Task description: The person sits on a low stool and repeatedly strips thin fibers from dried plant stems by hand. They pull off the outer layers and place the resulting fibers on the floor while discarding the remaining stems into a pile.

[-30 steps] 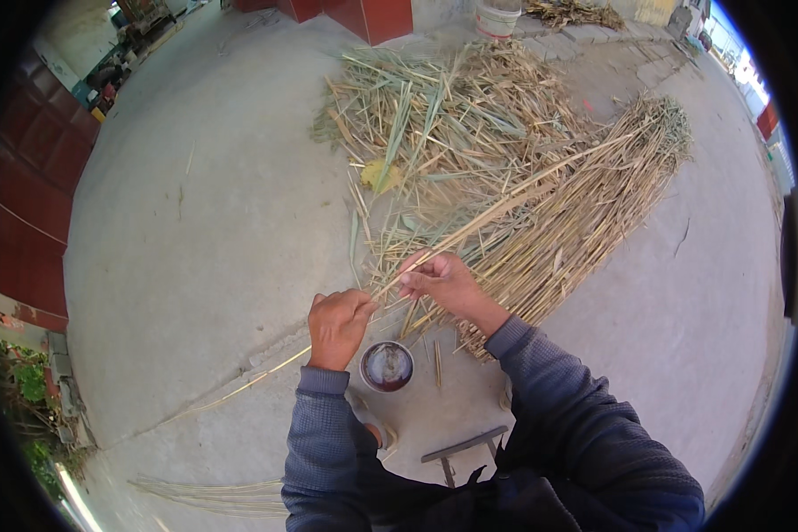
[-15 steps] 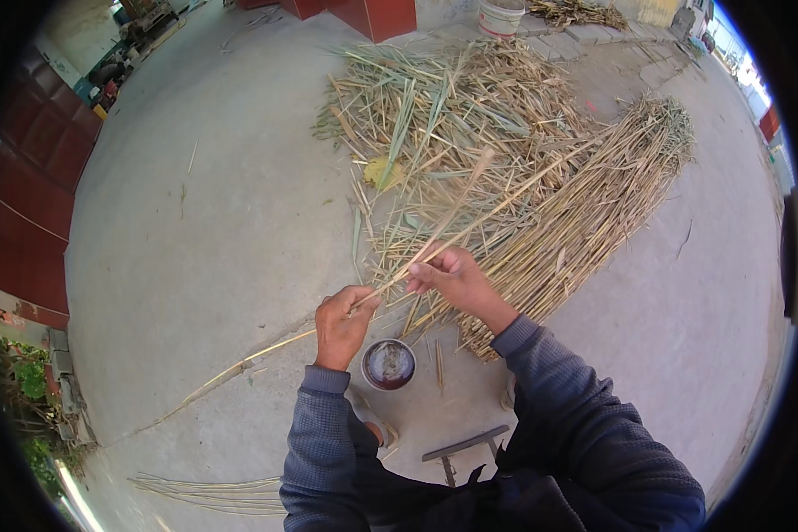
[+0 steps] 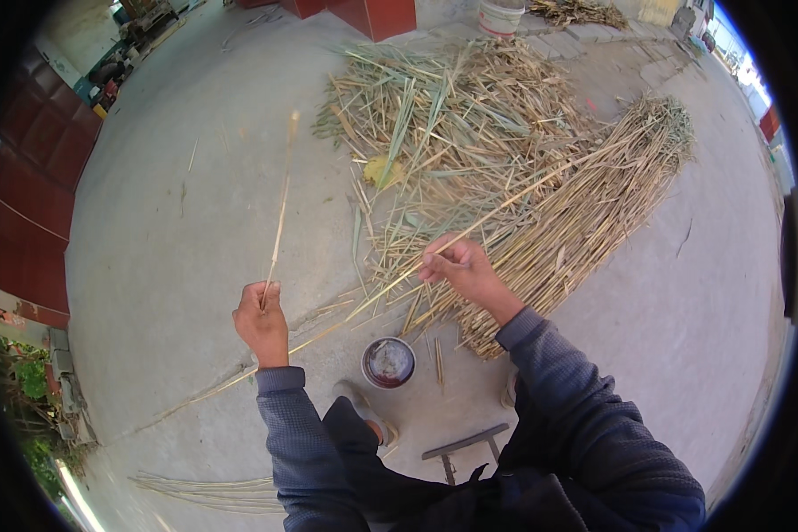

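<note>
My right hand (image 3: 459, 269) pinches a long pale reed stalk (image 3: 383, 291). The stalk slants from the upper right, past the hand, down to the floor at the lower left, passing close to my left wrist. Out to the left, my left hand (image 3: 263, 319) is closed on a thin dry reed strip (image 3: 280, 217), which points up and away, its far tip blurred. The two hands are well apart. Below and between them stands a small round tin (image 3: 388, 363) with dark contents. Beyond my right hand lies a thick bundle of reed stalks (image 3: 585, 208).
A heap of dry leaves and stripped husks (image 3: 470, 97) spreads behind the bundle. Several peeled stalks (image 3: 208, 494) lie at lower left. Near my feet is a low stool-like frame (image 3: 464, 442). A white bucket (image 3: 500, 18) stands at the far edge, and red doors (image 3: 31, 177) line the left.
My left hand has moved left and slightly down, away from the right one, with the dry strip now separate from the stalk. My right hand stays nearly in place, still pinching the stalk.
</note>
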The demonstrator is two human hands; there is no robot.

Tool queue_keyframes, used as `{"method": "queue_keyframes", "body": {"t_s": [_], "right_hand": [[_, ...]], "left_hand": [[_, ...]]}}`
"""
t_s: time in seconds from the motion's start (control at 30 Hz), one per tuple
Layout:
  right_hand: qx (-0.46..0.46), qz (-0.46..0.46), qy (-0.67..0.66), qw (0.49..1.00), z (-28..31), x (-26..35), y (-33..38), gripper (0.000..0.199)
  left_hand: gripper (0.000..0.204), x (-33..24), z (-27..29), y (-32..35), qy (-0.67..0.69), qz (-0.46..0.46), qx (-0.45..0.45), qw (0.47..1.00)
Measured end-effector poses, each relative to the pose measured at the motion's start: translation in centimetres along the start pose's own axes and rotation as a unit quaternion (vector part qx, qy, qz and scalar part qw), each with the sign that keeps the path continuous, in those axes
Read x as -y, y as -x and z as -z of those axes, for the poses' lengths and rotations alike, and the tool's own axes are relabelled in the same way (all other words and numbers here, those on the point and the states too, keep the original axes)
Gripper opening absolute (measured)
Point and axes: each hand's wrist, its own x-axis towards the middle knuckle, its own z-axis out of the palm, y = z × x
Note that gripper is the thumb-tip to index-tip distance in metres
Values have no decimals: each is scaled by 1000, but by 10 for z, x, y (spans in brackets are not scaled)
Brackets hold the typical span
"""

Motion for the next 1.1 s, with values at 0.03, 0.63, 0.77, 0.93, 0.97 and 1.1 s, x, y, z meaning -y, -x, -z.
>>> {"method": "queue_keyframes", "body": {"t_s": [0.03, 0.63, 0.77, 0.93, 0.97, 1.1], "right_hand": [[3, -10, -17, 1000, -3, -1, 0, 17], [-59, -81, -149, 984, -24, 6, -2, 17], [-45, -76, -140, 986, -39, -1, 1, 17], [-47, -80, -120, 988, -39, -4, 2, 19], [-47, -83, -116, 989, -38, -6, 2, 19], [-94, -100, -73, 988, -29, -10, 0, 17]], "left_hand": [[26, -2, -3, 2, -58, -134, -54, 988], [16, -39, -37, 44, 23, -263, 171, 949], [14, -56, -64, 62, 84, -212, 145, 963], [14, -49, -66, 60, 147, -157, 148, 965], [15, -47, -63, 56, 230, -80, 153, 958], [23, -34, -33, 27, 417, 60, 70, 904]]}}
